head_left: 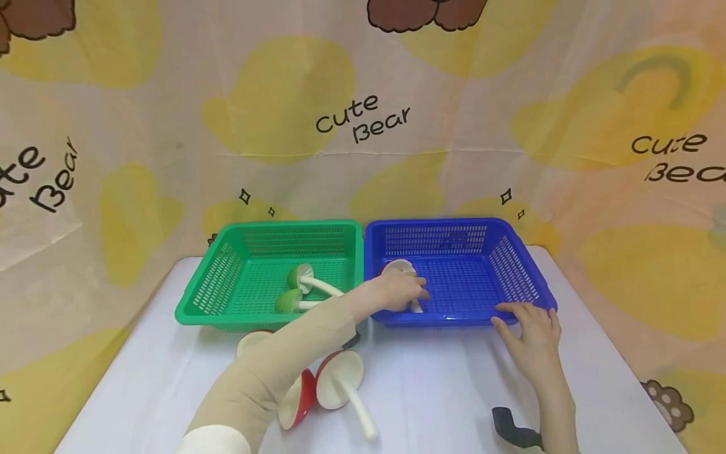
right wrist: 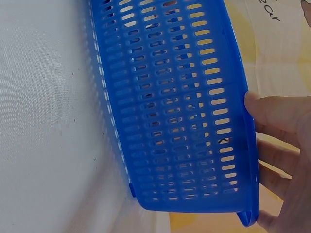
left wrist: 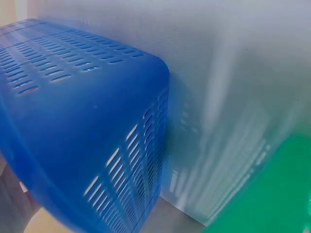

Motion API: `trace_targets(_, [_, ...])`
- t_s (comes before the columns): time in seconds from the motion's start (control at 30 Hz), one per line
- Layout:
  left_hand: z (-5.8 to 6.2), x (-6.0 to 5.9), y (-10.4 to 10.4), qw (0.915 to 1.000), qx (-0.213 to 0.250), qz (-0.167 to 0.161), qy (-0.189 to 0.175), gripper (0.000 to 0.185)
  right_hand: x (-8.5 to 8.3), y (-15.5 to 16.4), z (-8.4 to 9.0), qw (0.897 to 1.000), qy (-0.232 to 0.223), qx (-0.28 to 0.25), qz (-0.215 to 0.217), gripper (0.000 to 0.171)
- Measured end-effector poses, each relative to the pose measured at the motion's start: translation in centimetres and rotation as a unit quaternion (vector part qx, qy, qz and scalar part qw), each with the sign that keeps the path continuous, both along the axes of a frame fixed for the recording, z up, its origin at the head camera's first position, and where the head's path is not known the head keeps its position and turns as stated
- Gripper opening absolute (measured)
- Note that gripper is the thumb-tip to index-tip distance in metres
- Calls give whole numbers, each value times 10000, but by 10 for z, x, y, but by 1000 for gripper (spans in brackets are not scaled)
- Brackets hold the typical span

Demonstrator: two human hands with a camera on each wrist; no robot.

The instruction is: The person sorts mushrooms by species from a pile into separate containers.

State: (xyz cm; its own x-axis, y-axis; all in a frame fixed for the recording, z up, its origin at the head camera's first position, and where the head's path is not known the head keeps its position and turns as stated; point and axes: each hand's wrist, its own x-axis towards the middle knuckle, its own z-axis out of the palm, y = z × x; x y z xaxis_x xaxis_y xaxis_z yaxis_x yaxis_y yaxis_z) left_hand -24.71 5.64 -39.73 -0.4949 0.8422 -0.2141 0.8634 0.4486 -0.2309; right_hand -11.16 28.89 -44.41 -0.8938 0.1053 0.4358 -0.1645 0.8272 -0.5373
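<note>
My left hand reaches into the left part of the blue basket, over a toy mushroom with a red-edged cap and white stem. The hand hides the stem's middle, so whether the fingers grip it does not show. In the left wrist view, this hand is mostly behind the basket wall. At the front right corner, my right hand holds the blue rim, thumb outside and fingers over it. The right wrist view shows that hand against the rim.
A green basket touches the blue one on the left and holds two green-capped toy mushrooms. In front lie several red-capped toy mushrooms, partly behind the left sleeve. A patterned cloth hangs behind the white table.
</note>
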Motion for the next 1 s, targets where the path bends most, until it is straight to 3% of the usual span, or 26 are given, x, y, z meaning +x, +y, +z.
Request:
trace_targets(0.3, [11, 11, -15, 9990, 436, -6, -73, 32, 2, -2, 0, 10000, 30, -1, 14, 21])
trace_targets(0.47, [21, 21, -26, 9981, 611, -51, 86, 31, 2, -1, 0, 10000, -23, 44, -14, 21])
trace_targets(1.0, [40, 71, -57, 9841, 1196, -969, 886, 23, 1, 0, 0, 10000, 29, 43, -16, 21])
